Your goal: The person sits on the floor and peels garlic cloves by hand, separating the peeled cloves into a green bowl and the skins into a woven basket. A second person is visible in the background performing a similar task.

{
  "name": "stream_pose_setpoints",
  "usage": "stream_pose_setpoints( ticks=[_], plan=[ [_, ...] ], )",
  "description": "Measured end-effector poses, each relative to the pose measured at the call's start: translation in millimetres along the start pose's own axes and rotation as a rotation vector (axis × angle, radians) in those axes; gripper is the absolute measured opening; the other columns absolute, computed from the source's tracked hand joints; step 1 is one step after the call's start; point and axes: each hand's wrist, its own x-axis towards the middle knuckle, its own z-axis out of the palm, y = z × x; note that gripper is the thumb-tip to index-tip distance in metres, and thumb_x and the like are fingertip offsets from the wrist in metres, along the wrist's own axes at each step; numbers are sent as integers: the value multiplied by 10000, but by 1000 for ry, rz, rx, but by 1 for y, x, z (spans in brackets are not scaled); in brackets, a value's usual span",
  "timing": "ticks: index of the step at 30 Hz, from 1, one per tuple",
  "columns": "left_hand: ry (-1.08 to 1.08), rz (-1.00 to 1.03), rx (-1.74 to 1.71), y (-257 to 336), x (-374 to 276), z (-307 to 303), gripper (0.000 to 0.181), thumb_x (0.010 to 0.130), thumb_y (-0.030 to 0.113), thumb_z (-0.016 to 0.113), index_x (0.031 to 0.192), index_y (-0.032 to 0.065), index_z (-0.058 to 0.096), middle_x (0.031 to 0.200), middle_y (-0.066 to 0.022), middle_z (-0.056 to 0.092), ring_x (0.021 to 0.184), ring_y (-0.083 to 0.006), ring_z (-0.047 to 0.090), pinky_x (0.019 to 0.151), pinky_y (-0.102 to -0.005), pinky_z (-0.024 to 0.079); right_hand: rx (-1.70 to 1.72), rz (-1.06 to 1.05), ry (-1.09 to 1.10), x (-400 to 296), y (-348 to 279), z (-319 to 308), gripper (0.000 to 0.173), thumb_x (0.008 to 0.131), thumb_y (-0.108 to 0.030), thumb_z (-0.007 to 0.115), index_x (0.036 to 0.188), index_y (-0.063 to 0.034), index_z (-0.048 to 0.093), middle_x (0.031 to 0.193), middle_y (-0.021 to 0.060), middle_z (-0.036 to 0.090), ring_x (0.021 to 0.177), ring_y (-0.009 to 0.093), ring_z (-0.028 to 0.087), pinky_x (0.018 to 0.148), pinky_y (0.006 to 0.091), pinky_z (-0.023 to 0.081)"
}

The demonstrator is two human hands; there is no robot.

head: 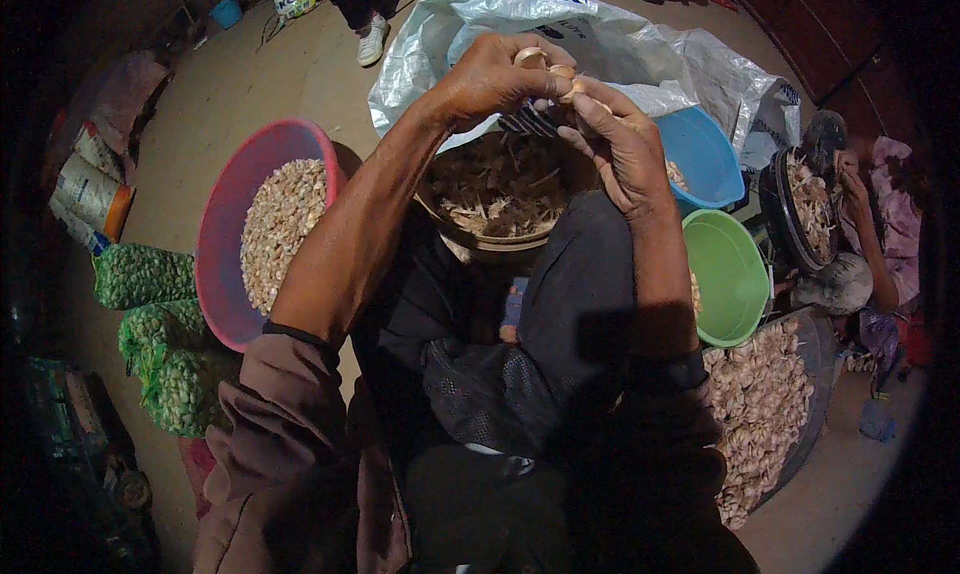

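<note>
Both hands meet above a round basin that holds dark and pale garlic skins and stalks. Garlic cloves show between the fingers. My left hand is closed around some of them, one clove standing out by the index finger. My right hand grips garlic with thumb and fingers, touching the same cloves; its palm side is partly hidden. A pink-red tub of loose garlic cloves stands to the left. At the right are a blue basin and a green basin, each with some cloves.
A white woven plastic sack lies beyond the basin. Whole garlic bulbs fill a large container at lower right. Green net bags of garlic lie at left. Another person's arm is beside a black tub at right; a person's shoe is at the top.
</note>
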Motion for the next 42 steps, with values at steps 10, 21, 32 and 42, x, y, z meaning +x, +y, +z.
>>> stream_pose_setpoints(
  ticks=[10, 21, 32, 42],
  plan=[
    [-58, -155, -205, -33, 16, -8, 183, 812, 186, 668, 927, 46, 644, 759, 17, 603, 632, -59, 508, 547, -168, 365, -58, 60, 162, 8, 8, -7, 312, 844, -106, 628, 1114, 37, 570, 1015, 109, 607, 928, 164, 604, 740, 281, 548],
    [364, -351, -662, -60, 43, -31, 295, 894, 167, 547, 1122, -8, 477, 1083, -177, 502, 884, -220, 536, 758, -303, 541, -381, -123, 146, 16, 21, -13, 498, 731, 19, 688, 1180, 65, 478, 1012, 137, 615, 884, 168, 610, 757, 255, 502],
    [-37, 122, 312, -26, 14, 9, 323, 836, 335, 660, 862, 13, 647, 748, -51, 616, 694, -101, 548, 628, -253, 432, -1065, -385, 228, 4, 13, 15, 410, 737, -46, 668, 1133, -67, 564, 913, 163, 663, 823, 220, 655, 740, 337, 496],
    [-221, -78, -164, -24, 12, -6, 243, 891, 191, 568, 1005, -17, 622, 841, -33, 617, 719, -82, 543, 611, -220, 434, -706, -315, 196, 10, 18, 3, 417, 725, 13, 685, 1124, -44, 575, 955, 96, 660, 853, 155, 627, 749, 275, 497]
  ],
)
